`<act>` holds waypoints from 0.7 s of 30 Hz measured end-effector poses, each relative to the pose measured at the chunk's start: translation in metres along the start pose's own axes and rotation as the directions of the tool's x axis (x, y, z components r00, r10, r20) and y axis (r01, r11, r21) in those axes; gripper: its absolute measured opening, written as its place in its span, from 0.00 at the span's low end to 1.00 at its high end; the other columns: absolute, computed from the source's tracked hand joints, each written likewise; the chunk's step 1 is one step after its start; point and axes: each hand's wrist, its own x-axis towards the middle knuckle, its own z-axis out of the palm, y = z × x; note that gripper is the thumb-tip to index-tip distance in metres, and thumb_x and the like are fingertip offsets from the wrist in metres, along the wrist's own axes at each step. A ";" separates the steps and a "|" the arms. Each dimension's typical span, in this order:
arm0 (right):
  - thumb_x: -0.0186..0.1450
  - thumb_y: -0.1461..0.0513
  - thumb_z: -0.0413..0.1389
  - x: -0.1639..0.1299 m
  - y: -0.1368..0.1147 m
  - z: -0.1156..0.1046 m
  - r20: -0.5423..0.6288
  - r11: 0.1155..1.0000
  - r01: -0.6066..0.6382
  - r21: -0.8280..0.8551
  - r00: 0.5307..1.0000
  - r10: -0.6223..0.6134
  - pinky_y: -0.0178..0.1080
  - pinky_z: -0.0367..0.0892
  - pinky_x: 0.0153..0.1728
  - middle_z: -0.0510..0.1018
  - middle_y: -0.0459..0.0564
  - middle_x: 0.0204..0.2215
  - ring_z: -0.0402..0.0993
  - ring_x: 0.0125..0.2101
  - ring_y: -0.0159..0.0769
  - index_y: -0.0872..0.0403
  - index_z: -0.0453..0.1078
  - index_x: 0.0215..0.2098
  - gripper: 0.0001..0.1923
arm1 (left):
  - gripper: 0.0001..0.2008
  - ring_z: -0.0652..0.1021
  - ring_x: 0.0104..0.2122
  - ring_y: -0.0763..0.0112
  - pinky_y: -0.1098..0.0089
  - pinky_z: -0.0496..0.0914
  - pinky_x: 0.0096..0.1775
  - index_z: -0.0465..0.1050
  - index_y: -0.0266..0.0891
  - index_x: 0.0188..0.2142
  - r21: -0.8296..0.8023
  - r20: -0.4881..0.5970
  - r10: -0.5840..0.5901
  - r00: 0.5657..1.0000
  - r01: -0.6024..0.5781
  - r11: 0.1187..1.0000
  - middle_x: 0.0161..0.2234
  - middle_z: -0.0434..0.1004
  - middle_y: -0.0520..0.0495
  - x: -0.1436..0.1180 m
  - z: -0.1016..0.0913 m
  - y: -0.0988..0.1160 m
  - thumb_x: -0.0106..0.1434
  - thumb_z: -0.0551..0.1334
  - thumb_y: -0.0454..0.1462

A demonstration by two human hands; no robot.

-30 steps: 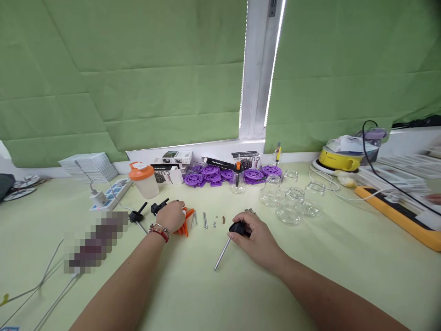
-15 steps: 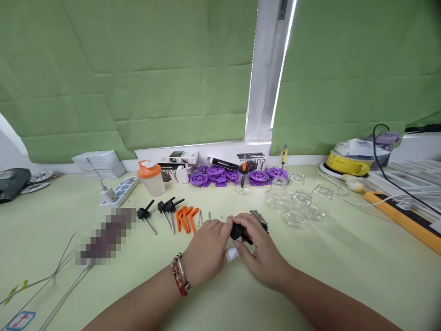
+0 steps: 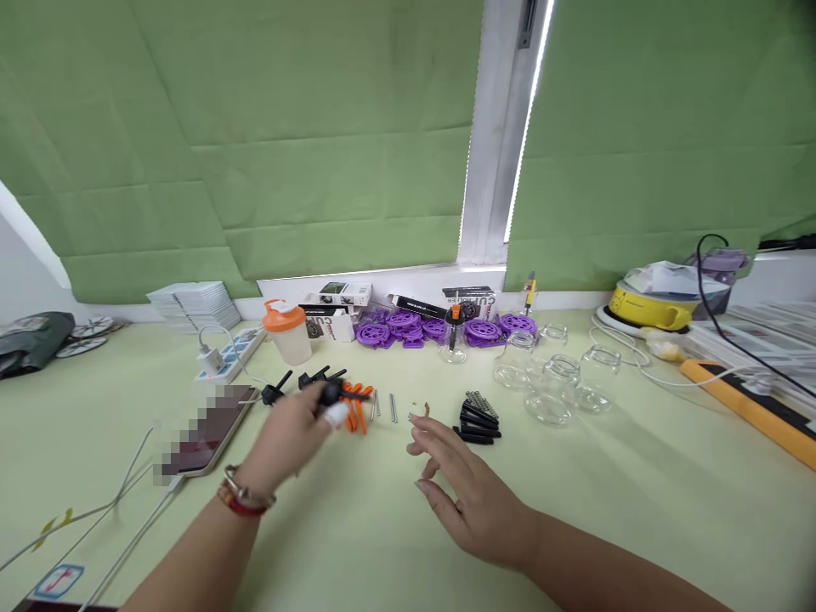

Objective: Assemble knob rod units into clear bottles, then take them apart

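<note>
Left hand (image 3: 294, 435) is out over the pale green bench (image 3: 357, 544), fingers curled around a black knob-headed metal pin (image 3: 331, 393). A white wrap shows on one fingertip; red and metal bangles sit at the wrist. The knob is held just above the cluster of orange bent plastic pieces (image 3: 354, 406), close to the other black-knobbed pins (image 3: 299, 384) lying on the bench. Whether the held pin touches the orange pieces cannot be told; the hand is motion-blurred.

Right hand (image 3: 464, 491) is released, palm down, fingers spread and slack, holding nothing. It hangs low over the bench, near the front of a small stack of black flat strips (image 3: 478, 420). Fingertips point toward a few loose small screws (image 3: 417, 412) and two short steel rods (image 3: 384, 406).

Around:
- clear plastic shaker with orange lid (image 3: 286, 332), behind the pins
- purple plastic wheels (image 3: 439, 326) in a heap along the back edge, small printed boxes (image 3: 335, 308) beside them
- group of clear glass jars (image 3: 556, 376), right of the black strips
- white power strip (image 3: 224, 354) with a charger plugged in, white cables running to the left
- yellow round appliance (image 3: 648, 306) at far right, papers piled on it
- long orange and black flat tool (image 3: 752, 408) at the right edge
- green roller blinds (image 3: 319, 144) cover the window behind
</note>
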 end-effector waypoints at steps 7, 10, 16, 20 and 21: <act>0.65 0.68 0.46 0.002 0.000 -0.007 0.060 0.993 -0.116 -0.025 0.991 0.118 0.42 0.72 0.41 0.55 0.59 0.60 0.72 0.37 0.34 0.48 0.53 0.58 0.24 | 0.25 0.77 0.37 0.48 0.62 0.67 0.29 0.74 0.34 0.35 0.201 -0.245 -0.489 0.837 0.537 0.819 0.36 0.77 0.33 0.072 -0.003 -0.075 0.57 0.49 0.51; 0.65 0.67 0.46 0.002 0.001 -0.009 0.076 0.993 -0.115 -0.039 0.990 0.117 0.42 0.71 0.43 0.55 0.59 0.60 0.72 0.38 0.35 0.49 0.55 0.57 0.23 | 0.26 0.77 0.38 0.46 0.59 0.68 0.32 0.74 0.33 0.36 0.220 -0.233 -0.504 0.832 0.550 0.806 0.38 0.77 0.29 0.079 0.010 -0.076 0.57 0.49 0.52; 0.64 0.67 0.47 0.003 0.005 -0.013 0.092 0.992 -0.118 -0.033 0.988 0.121 0.41 0.69 0.46 0.56 0.60 0.60 0.70 0.46 0.37 0.53 0.56 0.57 0.22 | 0.28 0.77 0.39 0.45 0.57 0.69 0.34 0.73 0.34 0.38 0.282 -0.205 -0.513 0.834 0.552 0.785 0.40 0.77 0.30 0.085 0.025 -0.084 0.58 0.47 0.53; 0.64 0.67 0.47 0.005 0.006 -0.014 0.117 0.993 -0.116 -0.022 0.986 0.118 0.40 0.69 0.47 0.56 0.60 0.60 0.69 0.48 0.37 0.54 0.58 0.56 0.21 | 0.29 0.76 0.40 0.42 0.54 0.68 0.35 0.72 0.32 0.41 0.270 -0.210 -0.507 0.836 0.548 0.792 0.41 0.76 0.27 0.089 0.032 -0.094 0.58 0.47 0.53; 0.64 0.66 0.47 0.005 0.006 -0.014 0.120 0.993 -0.117 -0.022 0.986 0.118 0.39 0.69 0.47 0.56 0.60 0.60 0.69 0.48 0.37 0.55 0.58 0.56 0.21 | 0.29 0.76 0.40 0.41 0.54 0.68 0.35 0.72 0.32 0.42 0.267 -0.208 -0.510 0.835 0.550 0.791 0.41 0.76 0.27 0.090 0.033 -0.096 0.58 0.47 0.53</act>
